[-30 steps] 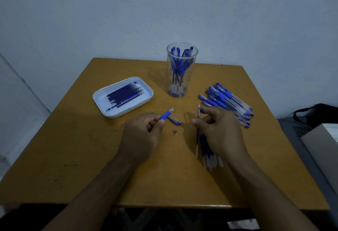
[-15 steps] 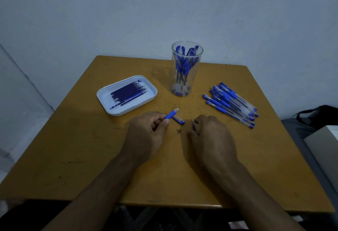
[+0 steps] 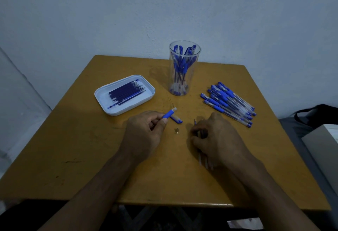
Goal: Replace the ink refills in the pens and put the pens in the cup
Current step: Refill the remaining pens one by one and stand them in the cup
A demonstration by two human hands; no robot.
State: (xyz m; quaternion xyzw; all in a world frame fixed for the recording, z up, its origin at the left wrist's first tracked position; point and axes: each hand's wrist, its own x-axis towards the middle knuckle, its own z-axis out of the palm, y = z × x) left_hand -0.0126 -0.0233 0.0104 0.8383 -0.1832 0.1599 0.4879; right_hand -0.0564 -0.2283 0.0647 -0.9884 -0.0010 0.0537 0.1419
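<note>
Since a second ago the right hand (image 3: 217, 137) has dropped from a raised pinch to lie low on the yellow-brown wooden table (image 3: 73, 157) at centre right, fingers curled over thin used refills (image 3: 204, 159) beneath it; a tip shows just above its knuckles, so the old refill looks discarded. The left hand (image 3: 146, 132), centre frame, pinches a blue-gripped clear pen barrel (image 3: 169, 114). A blue pen cap (image 3: 177, 119) and small metal tip (image 3: 177, 130) lie between the hands. New dark refills wait in the white tray (image 3: 146, 86) upper left; the clear cup (image 3: 184, 68) stands upper centre, unrefilled pens (image 3: 228, 102) right.
</note>
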